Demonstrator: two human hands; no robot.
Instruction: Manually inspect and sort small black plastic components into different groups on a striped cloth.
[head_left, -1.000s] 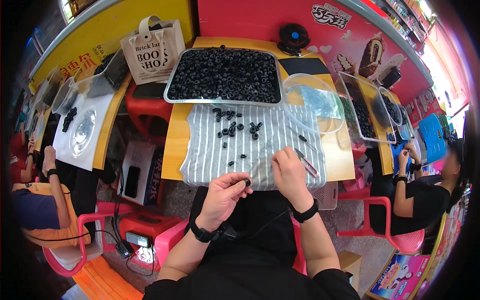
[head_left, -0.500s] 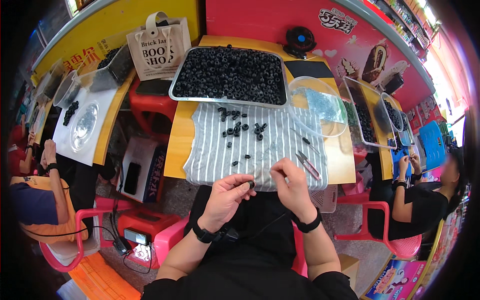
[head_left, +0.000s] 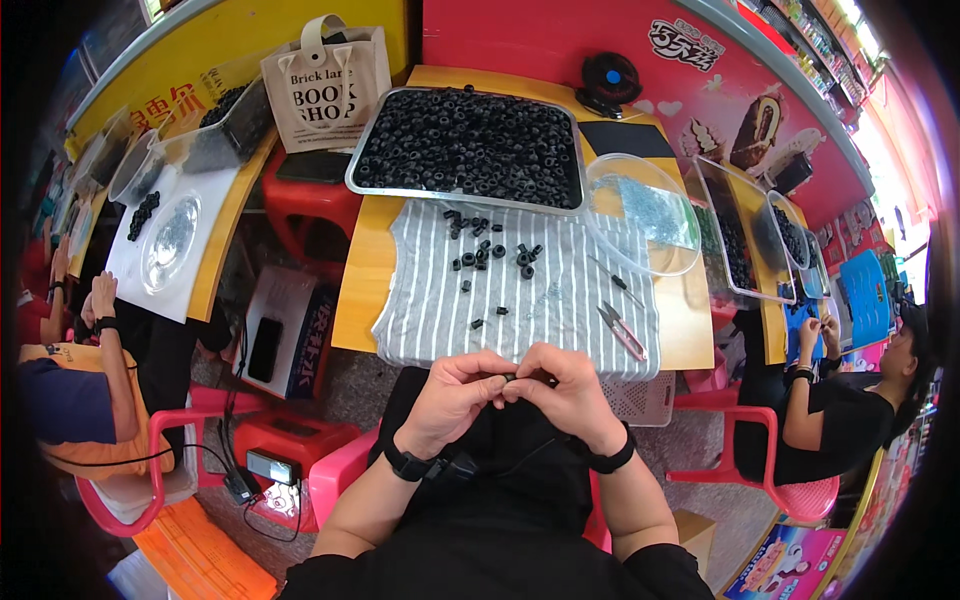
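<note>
Close in front of my body, my left hand (head_left: 458,402) and my right hand (head_left: 573,394) meet with fingertips pinched together. A small black part (head_left: 510,377), mostly hidden, is held between the fingertips of both hands. Just beyond them lies a grey-and-white striped cloth (head_left: 425,325), with several loose black ring-shaped parts (head_left: 498,251) on it. Thread snips (head_left: 624,333) and a thin tool with a dark handle (head_left: 618,281) rest on the cloth's right side.
Behind the cloth stands a metal tray (head_left: 465,199) heaped with black ring-shaped parts (head_left: 470,145). To its right are a clear round tub (head_left: 603,240) with small translucent pieces and a black fan (head_left: 608,82). A canvas bag (head_left: 328,90) stands left. Other people work at both side tables.
My right hand has come left and down to meet my left, and its fingertips now touch the small black part. At left, another person's hands have shifted.
</note>
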